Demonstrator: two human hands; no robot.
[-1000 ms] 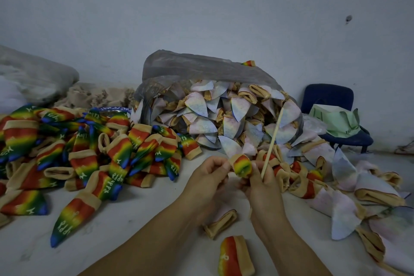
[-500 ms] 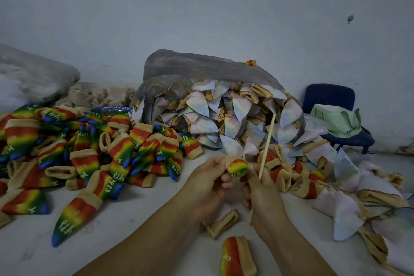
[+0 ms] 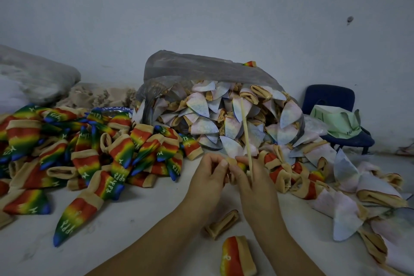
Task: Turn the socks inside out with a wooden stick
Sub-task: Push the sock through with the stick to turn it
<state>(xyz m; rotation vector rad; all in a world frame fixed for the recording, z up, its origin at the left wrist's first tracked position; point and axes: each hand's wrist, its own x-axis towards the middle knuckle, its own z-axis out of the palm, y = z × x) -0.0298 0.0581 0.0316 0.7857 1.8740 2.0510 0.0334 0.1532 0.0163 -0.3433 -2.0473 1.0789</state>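
Here, both hands meet low in the middle above the pale floor (image 3: 134, 219): the left hand (image 3: 208, 179) pinches the tan cuff of a rainbow sock (image 3: 235, 162) between thumb and fingertips. The right hand (image 3: 253, 184) grips the same sock together with the wooden stick (image 3: 246, 136), which rises almost upright from its fingers, leaning slightly left at the top. A heap of rainbow socks (image 3: 89, 145) lies to the left, a grey plastic bag (image 3: 201, 69) behind the hands spills pale socks (image 3: 203, 125), and a blue chair (image 3: 331, 98) bearing a green bag (image 3: 336, 121) stands far right.
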